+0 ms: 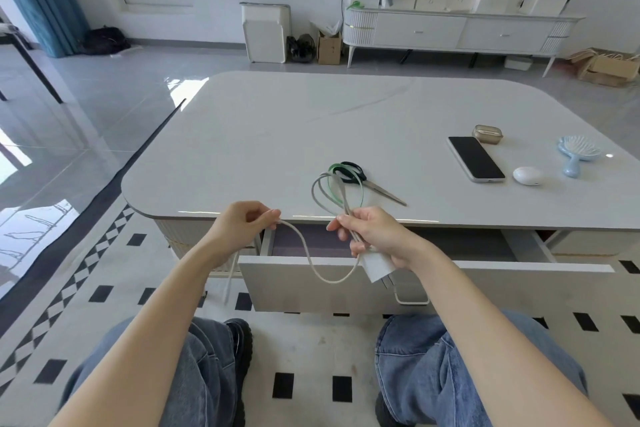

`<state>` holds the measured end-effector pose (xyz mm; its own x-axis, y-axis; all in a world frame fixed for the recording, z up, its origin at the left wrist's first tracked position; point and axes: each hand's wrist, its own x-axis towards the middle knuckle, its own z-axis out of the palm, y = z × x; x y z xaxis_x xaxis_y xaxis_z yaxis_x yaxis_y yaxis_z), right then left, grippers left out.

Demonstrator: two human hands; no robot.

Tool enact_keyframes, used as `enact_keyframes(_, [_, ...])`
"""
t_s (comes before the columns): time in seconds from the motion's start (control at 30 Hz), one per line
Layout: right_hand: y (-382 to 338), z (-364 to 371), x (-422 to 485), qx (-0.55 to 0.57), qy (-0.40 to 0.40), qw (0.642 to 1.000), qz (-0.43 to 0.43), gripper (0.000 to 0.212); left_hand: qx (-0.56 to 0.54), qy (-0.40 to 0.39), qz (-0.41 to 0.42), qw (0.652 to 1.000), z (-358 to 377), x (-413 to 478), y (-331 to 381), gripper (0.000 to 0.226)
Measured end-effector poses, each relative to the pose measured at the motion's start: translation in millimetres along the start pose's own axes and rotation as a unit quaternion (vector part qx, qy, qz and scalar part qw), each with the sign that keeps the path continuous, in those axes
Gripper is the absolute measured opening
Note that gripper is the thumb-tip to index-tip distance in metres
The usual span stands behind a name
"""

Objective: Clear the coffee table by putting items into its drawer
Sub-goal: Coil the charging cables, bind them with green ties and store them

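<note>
My right hand [375, 239] grips a white charger plug [378, 267] together with looped turns of its grey cable [313, 267]. My left hand [244, 224] pinches the same cable further along, and the free end hangs down past my wrist. Both hands hover over the open drawer [346, 284] at the front of the white coffee table [277, 135]. On the tabletop lie scissors [367, 180] with black and green handles, a black phone [476, 158], a tan earbud case [487, 133], a white oval case [527, 175] and a blue hairbrush [576, 152].
My knees in jeans sit below the drawer front, on a black-and-white patterned rug. Across the room stand a white sideboard [450, 31] with boxes and bags on it, a white bin [265, 33] and cardboard boxes [606, 68].
</note>
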<state>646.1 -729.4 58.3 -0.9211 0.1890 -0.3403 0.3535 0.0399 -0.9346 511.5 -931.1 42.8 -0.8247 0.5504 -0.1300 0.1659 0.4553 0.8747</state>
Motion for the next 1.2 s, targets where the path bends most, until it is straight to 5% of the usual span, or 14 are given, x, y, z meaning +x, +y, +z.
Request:
enact_keyframes(0.37, [0.0,18.1,-1.2,0.09,-0.109,0.99,0.014,0.021,-0.061,0.025,0.031,0.997,19.0,-0.1,11.3,0.021])
enact_keyframes(0.7, [8.3,35.6,8.4,-0.023,-0.036,0.999,-0.022,0.019,-0.093,0.094,0.048,0.99,24.6,-2.2,17.0,0.01])
enact_keyframes(1.2, [12.1,38.5,9.7,-0.091,-0.093,0.991,-0.038,0.026,-0.147,0.188,0.067,0.969,21.2,-5.8,27.4,0.007])
